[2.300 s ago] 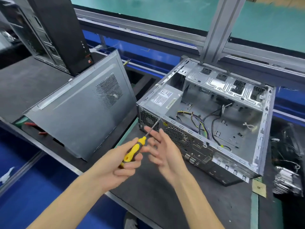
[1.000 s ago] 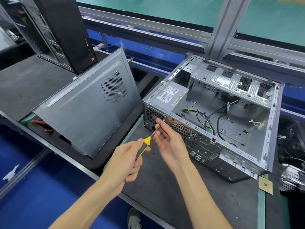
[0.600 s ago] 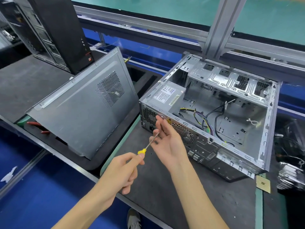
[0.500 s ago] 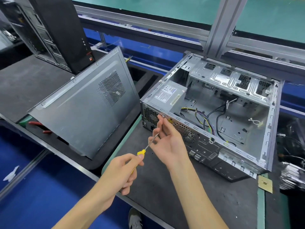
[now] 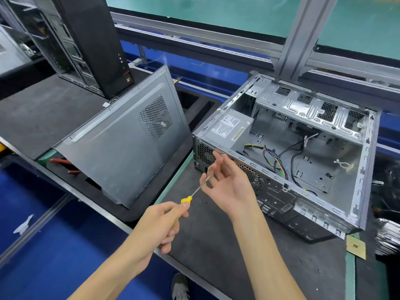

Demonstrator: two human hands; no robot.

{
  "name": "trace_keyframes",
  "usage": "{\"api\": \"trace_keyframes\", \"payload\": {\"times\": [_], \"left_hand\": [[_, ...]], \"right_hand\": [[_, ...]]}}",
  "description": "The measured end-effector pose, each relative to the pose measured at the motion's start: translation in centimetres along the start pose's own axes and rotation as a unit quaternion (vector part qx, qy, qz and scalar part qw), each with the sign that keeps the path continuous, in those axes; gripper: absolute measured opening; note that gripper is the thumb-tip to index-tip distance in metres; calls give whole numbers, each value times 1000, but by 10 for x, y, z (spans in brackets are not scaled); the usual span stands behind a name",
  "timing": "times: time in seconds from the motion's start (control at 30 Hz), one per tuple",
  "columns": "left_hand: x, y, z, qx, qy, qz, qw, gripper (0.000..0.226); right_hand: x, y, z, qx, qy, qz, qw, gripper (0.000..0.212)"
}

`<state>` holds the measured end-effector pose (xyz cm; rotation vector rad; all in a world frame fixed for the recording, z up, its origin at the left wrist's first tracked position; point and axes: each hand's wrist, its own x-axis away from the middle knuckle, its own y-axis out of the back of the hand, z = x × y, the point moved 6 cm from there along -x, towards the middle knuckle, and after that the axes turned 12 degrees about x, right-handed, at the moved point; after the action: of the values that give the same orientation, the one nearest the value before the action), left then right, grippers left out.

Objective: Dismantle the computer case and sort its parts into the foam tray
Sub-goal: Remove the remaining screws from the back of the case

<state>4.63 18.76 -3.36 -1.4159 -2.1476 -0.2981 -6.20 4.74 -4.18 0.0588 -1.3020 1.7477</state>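
The open computer case [image 5: 365, 148] lies on its side on the dark mat, with its grey power supply [image 5: 229, 126] at the near left corner and loose cables [image 5: 279, 161] inside. My right hand [image 5: 229, 185] is at the case's rear top edge, where its fingertips pinch a small silver screw [image 5: 221, 154]. My left hand [image 5: 158, 226] grips the yellow-handled screwdriver [image 5: 195, 190], whose tip points up at the right palm, off the case. The removed side panel [image 5: 121, 152] leans in the black foam tray [image 5: 194, 109] on the left.
A black tower case [image 5: 91, 40] stands at the back left. Red-handled pliers [image 5: 62, 162] lie under the panel's left end. A small square chip [image 5: 356, 246] and a finned heatsink [image 5: 387, 237] sit to the right. An aluminium post [image 5: 300, 35] rises behind the case.
The screwdriver has drawn back from the rear of the case toward me. My right hand moved from the shaft to the screw spot and now has the screw at its fingertips.
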Motion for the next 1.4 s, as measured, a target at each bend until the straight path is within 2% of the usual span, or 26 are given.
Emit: {"api": "trace_keyframes", "payload": {"times": [0.17,0.27,0.43,0.57,0.73,0.87,0.97,1.1,1.23,1.4], "left_hand": [[0,0,0,-7,-5,3,1000,37],[0,2,3,-4,-2,4,1000,36],[-1,2,9,0,6,6,1000,34],[-2,4,10,6,10,2,1000,33],[0,3,10,4,11,-3,1000,34],[2,4,8,2,8,-6,1000,34],[2,5,8,-2,7,-9,1000,34],[2,7,11,-3,8,-9,1000,35],[3,7,14,-4,11,-8,1000,36],[3,9,15,-6,11,-12,1000,36]], "right_hand": [[-1,0,-1,-10,1,-9,1000,12],[0,0,0,2,6,19,1000,15],[-3,2,-3,-9,1,7,1000,9],[-1,0,-3,-7,1,35,999,14],[-4,0,-2,-14,10,-5,1000,12],[-4,0,-4,-24,19,18,999,15],[-4,6,-5,-28,29,3,999,11],[-4,3,-6,-26,30,29,999,16],[-5,4,-3,-16,25,9,1000,9],[-5,2,-2,-5,22,23,999,13]]}}
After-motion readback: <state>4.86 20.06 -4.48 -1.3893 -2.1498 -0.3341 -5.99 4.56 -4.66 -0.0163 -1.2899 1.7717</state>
